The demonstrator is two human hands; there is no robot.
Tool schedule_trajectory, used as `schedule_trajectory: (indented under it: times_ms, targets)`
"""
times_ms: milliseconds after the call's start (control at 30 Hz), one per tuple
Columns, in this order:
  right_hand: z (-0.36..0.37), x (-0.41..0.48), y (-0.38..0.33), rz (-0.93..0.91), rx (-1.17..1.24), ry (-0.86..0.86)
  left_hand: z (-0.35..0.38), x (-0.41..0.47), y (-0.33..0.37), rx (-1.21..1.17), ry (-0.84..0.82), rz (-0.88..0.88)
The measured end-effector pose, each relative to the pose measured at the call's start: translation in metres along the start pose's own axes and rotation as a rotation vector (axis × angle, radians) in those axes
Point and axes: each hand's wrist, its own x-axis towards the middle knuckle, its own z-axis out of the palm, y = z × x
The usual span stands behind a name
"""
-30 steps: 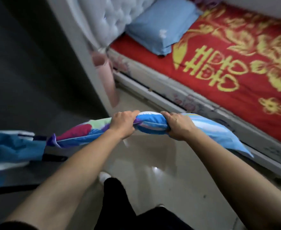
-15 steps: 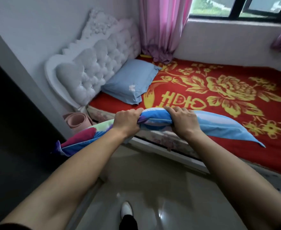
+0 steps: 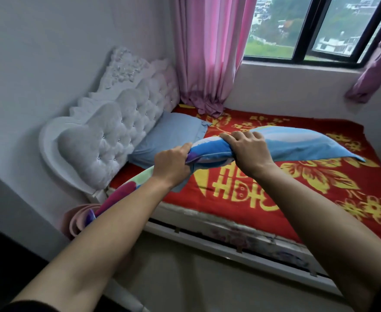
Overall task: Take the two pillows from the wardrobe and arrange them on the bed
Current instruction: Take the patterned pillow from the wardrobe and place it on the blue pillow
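I hold a colourful pillow [image 3: 302,145] with blue, white, purple and red patches, stretched out over the near edge of the bed. My left hand [image 3: 170,164] and my right hand [image 3: 249,149] both grip its upper edge near the middle, close together. Its left end hangs down behind my left forearm. A plain light blue pillow [image 3: 164,137] lies flat on the bed [image 3: 320,197] against the white tufted headboard [image 3: 113,136]. The bed has a red blanket with yellow flowers and characters.
A pink curtain [image 3: 207,52] hangs at the bed's far corner, under a window [image 3: 308,30]. A rolled pink mat [image 3: 79,218] stands on the floor beside the headboard. Pale tiled floor [image 3: 207,278] runs along the bed's white frame. A dark opening lies at the lower left.
My view has risen from the floor toward the bed and window. Both hands have carried the colourful pillow up and forward, from beside the bed frame to above the red blanket.
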Motion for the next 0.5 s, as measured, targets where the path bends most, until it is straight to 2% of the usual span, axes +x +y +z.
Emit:
schedule_trajectory:
  times_ms: [200,367,500]
  targets:
    - [0.047,0.077,-0.002,-0.038,-0.018,-0.02,0.045,0.047,-0.045,-0.022,0.033,-0.061]
    - [0.101,0.151,0.009,-0.078,0.011,-0.019,0.097,0.105,-0.076,0.005,-0.077,-0.154]
    - [0.138,0.233,0.031,-0.068,0.069,0.029,0.125,0.183,-0.101,0.028,-0.087,-0.226]
